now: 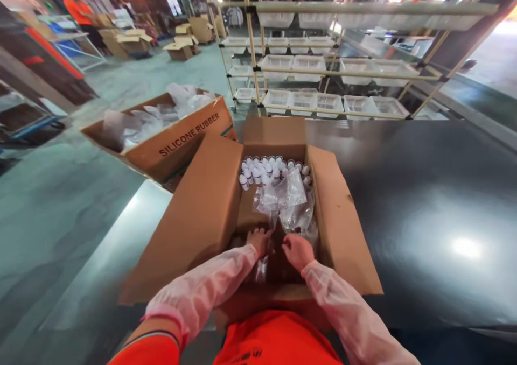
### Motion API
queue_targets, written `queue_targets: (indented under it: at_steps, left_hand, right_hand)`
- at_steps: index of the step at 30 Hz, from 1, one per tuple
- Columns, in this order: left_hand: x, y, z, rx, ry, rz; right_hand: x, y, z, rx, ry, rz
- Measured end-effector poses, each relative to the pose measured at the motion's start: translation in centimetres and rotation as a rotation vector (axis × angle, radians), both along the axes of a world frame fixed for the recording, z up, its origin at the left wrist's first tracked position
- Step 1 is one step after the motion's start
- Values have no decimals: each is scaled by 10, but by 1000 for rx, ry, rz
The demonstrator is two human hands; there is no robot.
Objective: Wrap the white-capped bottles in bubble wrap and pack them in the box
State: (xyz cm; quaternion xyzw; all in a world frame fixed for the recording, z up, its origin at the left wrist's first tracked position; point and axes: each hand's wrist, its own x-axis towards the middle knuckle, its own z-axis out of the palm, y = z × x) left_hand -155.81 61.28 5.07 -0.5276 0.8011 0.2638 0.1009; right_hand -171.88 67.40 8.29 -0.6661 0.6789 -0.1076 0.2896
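Observation:
An open cardboard box (347,236) stands in front of me, and both my hands reach into its near end. My left hand (260,242) has its fingers bent down on a clear plastic bag (262,269), part of which hangs below them. Just to the right, my right hand (298,251) is curled with the fingertips together; what they hold, if anything, is hidden. Beyond my hands lie crumpled clear plastic bags (293,195). Several small white-capped bottles (264,168) stand in rows at the box's far end.
A second carton (189,136) marked "SILICONE RUBBER" sits at the left, filled with clear plastic bags. The box rests on a dark shiny table (428,192). Behind it rises a rack (363,77) with white trays. A person in orange (77,12) is far back left.

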Motion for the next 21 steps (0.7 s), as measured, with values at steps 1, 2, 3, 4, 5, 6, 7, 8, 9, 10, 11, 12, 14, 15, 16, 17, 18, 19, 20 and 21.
queue_targets:
  at_steps: [1,2,3,4,5,6,7,8,9,10,11,12,14,15,16,17,18,19,20,21]
  left_hand:
    - [-5,1,4,-19,13,12]
    - [-11,1,9,-44,30,25]
    - [-17,0,14,-71,49,36]
    - [-22,-2,19,-98,71,42]
    - [-27,-5,23,-119,91,43]
    - [-30,-10,26,-130,107,42]
    - [-32,-15,29,-131,122,44]
    - [-32,-21,30,-127,145,47]
    - [-31,-27,31,-129,183,57]
    - [-29,-33,31,-144,241,73]
    - [-27,-39,31,-171,319,91]
    - [-25,-44,31,-203,412,108]
    - [-28,-54,34,-238,628,137]
    - [-32,-58,36,-219,739,159]
    - [-38,-62,40,-175,849,189]
    - [-45,-66,44,-112,952,224]
    - [-53,-70,48,-31,1042,259]
    - [-62,-73,51,63,1110,289]
    - [-70,-76,54,151,1158,315]
    - [-77,-78,57,223,1190,335]
  right_hand:
    - [-9,-9,8,-50,60,-54]
    - [-17,-19,13,-94,107,-83]
    - [-23,-27,16,-127,137,-84]
    - [-27,-35,17,-147,152,-67]
    - [-30,-42,16,-157,155,-41]
    - [-33,-47,15,-159,149,-18]
    - [-37,-51,14,-160,136,-5]
    - [-41,-55,14,-163,117,-6]
    - [-48,-58,15,-173,92,-19]
    - [-55,-61,18,-191,59,-36]
    - [-64,-63,23,-211,16,-50]
    - [-73,-66,29,-229,-40,-59]
    - [-92,-73,44,-245,-155,-55]
    - [-100,-76,51,-242,-223,-50]
    - [-108,-78,59,-227,-319,-63]
    - [-114,-80,66,-191,-454,-106]
    - [-119,-81,72,-140,-610,-168]
    - [-123,-81,77,-82,-767,-238]
    - [-126,-81,82,-24,-901,-303]
    - [-128,-79,85,25,-993,-353]
